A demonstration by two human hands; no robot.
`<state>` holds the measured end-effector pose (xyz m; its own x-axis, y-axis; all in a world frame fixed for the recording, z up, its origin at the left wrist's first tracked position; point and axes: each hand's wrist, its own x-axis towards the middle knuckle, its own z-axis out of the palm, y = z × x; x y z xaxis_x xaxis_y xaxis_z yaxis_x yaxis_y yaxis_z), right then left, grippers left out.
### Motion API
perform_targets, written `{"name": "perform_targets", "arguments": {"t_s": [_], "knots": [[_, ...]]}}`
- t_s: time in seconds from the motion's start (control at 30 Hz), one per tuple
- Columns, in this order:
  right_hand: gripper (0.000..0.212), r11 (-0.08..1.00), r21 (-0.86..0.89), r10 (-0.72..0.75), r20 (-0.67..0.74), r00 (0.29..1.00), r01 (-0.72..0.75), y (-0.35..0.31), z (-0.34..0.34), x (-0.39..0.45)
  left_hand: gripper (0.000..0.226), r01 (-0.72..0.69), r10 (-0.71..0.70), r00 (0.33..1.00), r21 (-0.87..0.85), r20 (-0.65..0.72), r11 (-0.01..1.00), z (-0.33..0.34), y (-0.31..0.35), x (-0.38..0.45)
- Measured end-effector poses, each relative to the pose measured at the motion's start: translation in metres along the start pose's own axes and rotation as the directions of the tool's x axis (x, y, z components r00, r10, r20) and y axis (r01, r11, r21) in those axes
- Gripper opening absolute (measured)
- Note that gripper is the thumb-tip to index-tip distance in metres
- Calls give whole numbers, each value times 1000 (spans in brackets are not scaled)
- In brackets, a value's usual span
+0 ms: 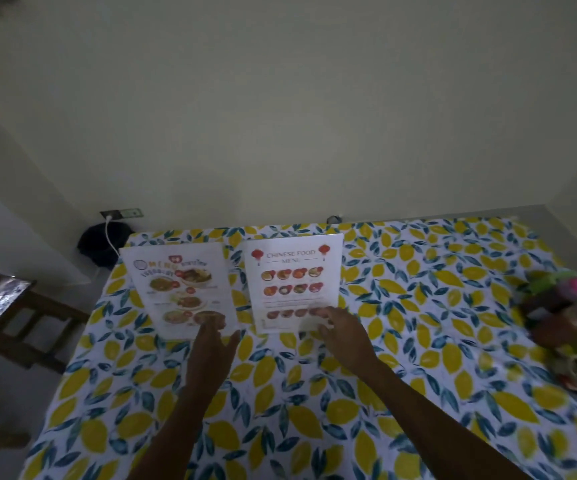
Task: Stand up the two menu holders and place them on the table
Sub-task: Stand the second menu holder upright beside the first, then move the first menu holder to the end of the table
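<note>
Menu holders: Thai one (pixel 179 285) just left of Chinese one (pixel 295 282), far on lemon-print table (pixel 315 410) | hands: left (pixel 211 355), right (pixel 344 337) spread, fingertips touching lower edges, gripping nothing | risk: holders may slide or topple on cloth.

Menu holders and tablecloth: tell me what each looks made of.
Left menu holder and right menu holder: printed paper sheets, probably behind clear plastic; flat, stiff edges suggest this, though dim light hides any gloss. Tablecloth: looks like soft matte fabric or vinyl with a lemon print; I cannot tell which.
</note>
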<state>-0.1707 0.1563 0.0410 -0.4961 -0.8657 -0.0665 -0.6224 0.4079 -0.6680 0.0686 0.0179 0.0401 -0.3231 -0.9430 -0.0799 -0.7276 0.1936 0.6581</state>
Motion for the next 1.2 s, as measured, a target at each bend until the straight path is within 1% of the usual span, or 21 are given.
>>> {"name": "perform_targets", "arguments": {"t_s": [0.17, 0.27, 0.37, 0.47, 0.57, 0.63, 0.67, 0.73, 0.8, 0.87, 1.03, 1.1, 1.2], "knots": [[32, 996, -76, 41, -25, 999, -43, 30, -33, 1, 50, -54, 52, 998, 61, 27, 997, 20, 26, 11], [31, 994, -69, 81, -56, 995, -85, 39, -45, 8, 50, -71, 66, 996, 90, 57, 993, 25, 33, 25], [33, 993, -47, 108, -63, 992, -111, 45, -47, 17, 41, -75, 70, 996, 96, 61, 993, 27, 33, 39], [35, 989, -40, 142, -67, 988, -145, 40, -42, 30, 34, -53, 49, 992, 30, 115, 998, 29, 27, 50], [35, 984, -38, 172, -67, 983, -175, 35, -32, 45, 27, -88, 87, 985, -2, 146, 996, 32, 26, 59], [31, 987, -43, 155, -54, 987, -157, 33, -23, 54, 18, -103, 105, 981, -24, 161, 994, 35, 27, 65], [24, 987, -56, 148, -56, 987, -151, 32, -19, 57, 14, -101, 105, 981, -30, 162, 994, 36, 27, 67], [15, 984, -87, 148, -86, 985, -155, 31, -14, 61, 15, -103, 103, 984, -11, 148, 995, 37, 25, 72], [18, 983, -99, 140, -131, 981, -154, 31, -13, 62, 26, -123, 118, 984, 29, 134, 992, 36, 25, 74], [24, 983, -119, 122, -150, 981, -141, 30, -17, 62, 31, -155, 146, 981, 63, 125, 986, 33, 29, 73], [29, 989, -83, 108, -160, 981, -122, 37, -33, 64, 26, -209, 198, 974, 101, 106, 973, 32, 39, 76], [30, 993, -70, 80, -192, 978, -94, 41, -46, 66, 23, -244, 233, 968, 121, 95, 962, 34, 52, 79], [27, 996, -69, 31, -223, 974, -47, 53, -76, 70, 22, -294, 287, 954, 88, 83, 952, 43, 82, 86]]}}
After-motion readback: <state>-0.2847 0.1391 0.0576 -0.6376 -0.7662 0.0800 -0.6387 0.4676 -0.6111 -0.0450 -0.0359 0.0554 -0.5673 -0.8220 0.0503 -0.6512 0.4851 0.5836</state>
